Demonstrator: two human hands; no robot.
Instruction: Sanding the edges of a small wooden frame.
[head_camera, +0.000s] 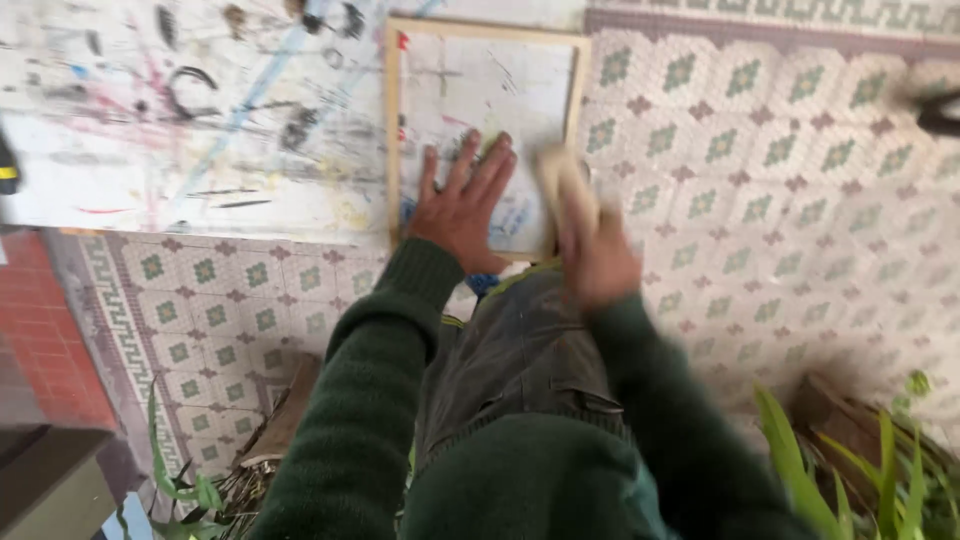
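Seen from the head camera, the person kneels or crouches over a patterned tile floor (800, 200), with both arms in dark green knitted sleeves reaching forward.

The left hand (462, 205) lies flat, fingers spread, on a small wood-framed panel (480, 90). The panel rests on the floor, its white face smeared with marks of paint. The palm presses on the lower left part of the panel's face, and the grip is fully open, holding nothing.

The right hand (597, 255) is blurred by motion. Its grip is closed around a pale, light-coloured block (565, 180), which meets the panel at its lower right edge, near the frame. What the block is made of cannot be told through the blur.

To the left of the panel, touching or just beside it, lies a large white board (200, 120) covered with streaks and blots of black, blue and pink paint.

Below the hands the person's grey trousers (520, 350) fill the middle of the view. Green plant leaves (800, 470) stand at the lower right, and more leaves show at the lower left. A red brick surface (40, 330) borders the tiles on the left edge.
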